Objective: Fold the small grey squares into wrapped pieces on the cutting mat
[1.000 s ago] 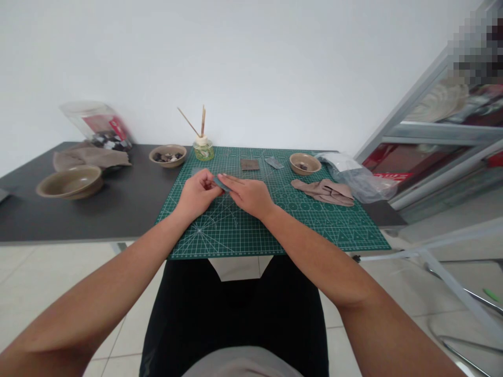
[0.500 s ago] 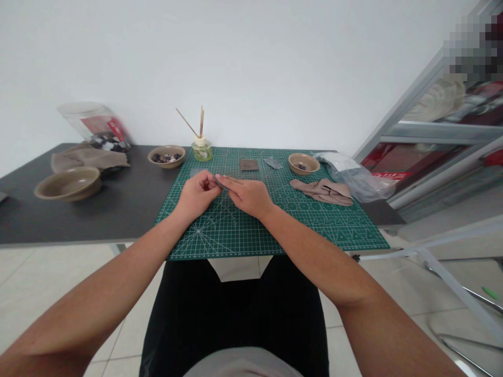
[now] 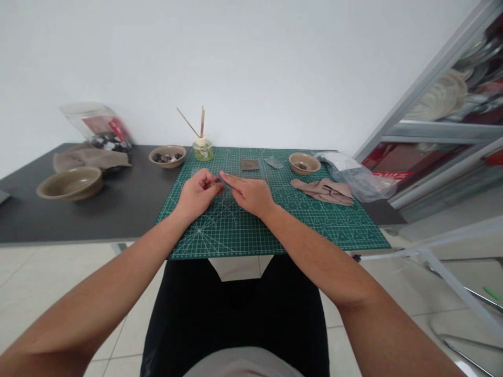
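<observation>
Over the green cutting mat (image 3: 251,230), my two hands meet with their fingertips close together. My right hand (image 3: 253,196) is closed on a thin dark grey piece (image 3: 221,179) that looks like sandpaper, its fingers stretched along it toward the left. My left hand (image 3: 198,193) is closed in a pinch, thumb against curled fingers. Whatever sits in that pinch is small and mostly hidden. Behind the hands, a brown square sheet (image 3: 249,164) lies flat on the mat beside a small grey clear piece (image 3: 274,163), perhaps plastic.
A bowl of stones (image 3: 167,157) and a reed diffuser (image 3: 203,148) stand at the back left. Farther left are a larger bowl (image 3: 70,184), a cloth (image 3: 92,157) and a clear jar (image 3: 96,125). To the right are a small bowl (image 3: 304,164), a crumpled cloth (image 3: 324,190) and a plastic bag (image 3: 359,178).
The dark grey piece and the right fingertips have shifted slightly right, away from the left fingertips. Both hands stay closed in the same place over the mat.
</observation>
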`<state>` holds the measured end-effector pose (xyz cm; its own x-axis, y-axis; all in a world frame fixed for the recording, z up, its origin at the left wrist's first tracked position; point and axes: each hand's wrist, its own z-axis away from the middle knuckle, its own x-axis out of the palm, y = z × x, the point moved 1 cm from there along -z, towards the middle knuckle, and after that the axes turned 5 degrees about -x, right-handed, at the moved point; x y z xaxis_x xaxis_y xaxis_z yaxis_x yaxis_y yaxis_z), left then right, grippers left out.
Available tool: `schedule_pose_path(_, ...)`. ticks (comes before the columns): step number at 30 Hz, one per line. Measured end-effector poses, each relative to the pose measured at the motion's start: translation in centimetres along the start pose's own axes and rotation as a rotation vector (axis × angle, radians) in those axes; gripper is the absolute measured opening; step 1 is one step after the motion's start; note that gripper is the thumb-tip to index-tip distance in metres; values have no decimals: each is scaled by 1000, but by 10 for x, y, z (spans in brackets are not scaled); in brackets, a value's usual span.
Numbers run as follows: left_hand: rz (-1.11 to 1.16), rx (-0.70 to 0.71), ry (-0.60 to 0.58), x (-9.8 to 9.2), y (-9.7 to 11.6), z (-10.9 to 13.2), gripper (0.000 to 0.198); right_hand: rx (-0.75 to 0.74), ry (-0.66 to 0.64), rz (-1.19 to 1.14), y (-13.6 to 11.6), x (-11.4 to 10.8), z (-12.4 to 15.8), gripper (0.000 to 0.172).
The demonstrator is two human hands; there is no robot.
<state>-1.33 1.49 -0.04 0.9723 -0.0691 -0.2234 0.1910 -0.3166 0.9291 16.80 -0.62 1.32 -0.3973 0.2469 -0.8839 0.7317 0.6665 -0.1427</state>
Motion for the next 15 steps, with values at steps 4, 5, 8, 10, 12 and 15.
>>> schedule_pose_path(4, -60, 7, 26, 0, -1, 0, 19, -22, -21, 12, -1, 0, -1, 51)
schedule_pose_path(5, -73, 14, 30, 0, -1, 0, 19, -27, -32, 19, -2, -1, -1, 52)
schedule_pose_path(8, -72, 16, 22, 0, 0, 0, 21, -37, -62, 40, -4, -2, -2, 52)
schedule_pose_path(10, -58, 2, 14, 0, 1, 0, 22, -40, -67, 44, -5, -2, -2, 51)
schedule_pose_path(12, -43, -10, 4, 0, 1, 0, 21, -40, -60, 34, -4, -2, -2, 50)
schedule_pose_path(15, -12, -7, 11, -1, 2, 0, 19, -19, -36, 15, -2, -3, -1, 51)
